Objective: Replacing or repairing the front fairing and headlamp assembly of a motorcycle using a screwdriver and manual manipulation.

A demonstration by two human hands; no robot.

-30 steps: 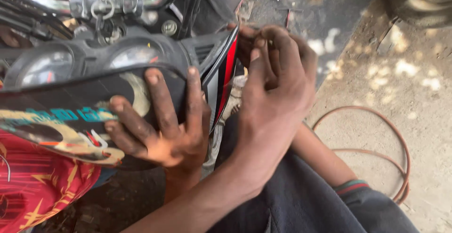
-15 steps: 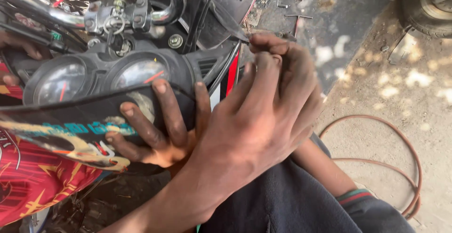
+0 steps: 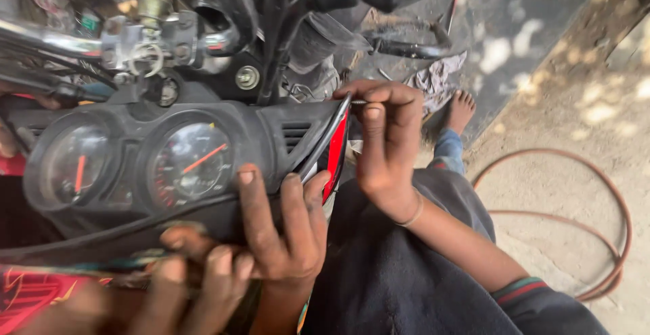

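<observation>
A motorcycle's black instrument panel [image 3: 271, 138] carries two round gauges [image 3: 189, 162] with orange needles. On its right runs a fairing edge with a red stripe [image 3: 336, 152]. My left hand [image 3: 284, 233] grips the panel's lower edge from below, fingers pressed up against the black plastic. My right hand [image 3: 386, 145] pinches the top corner of the red-striped fairing edge between thumb and fingers. I cannot tell whether a small part sits at its fingertips. Blurred fingers [image 3: 196, 274] lie at the bottom left under the panel, and I cannot tell whose they are.
Chrome handlebar clamps and cables [image 3: 156, 37] sit above the gauges. A bare foot [image 3: 462, 108] and a grey rag [image 3: 440, 74] rest on dark ground beyond. A reddish hose [image 3: 613, 233] loops over the sandy ground at right. My dark-trousered knee [image 3: 393, 267] is below.
My right hand has lifted off the fairing's side and now pinches its top corner. My left hand has slid right along the panel's lower edge. The view has come closer.
</observation>
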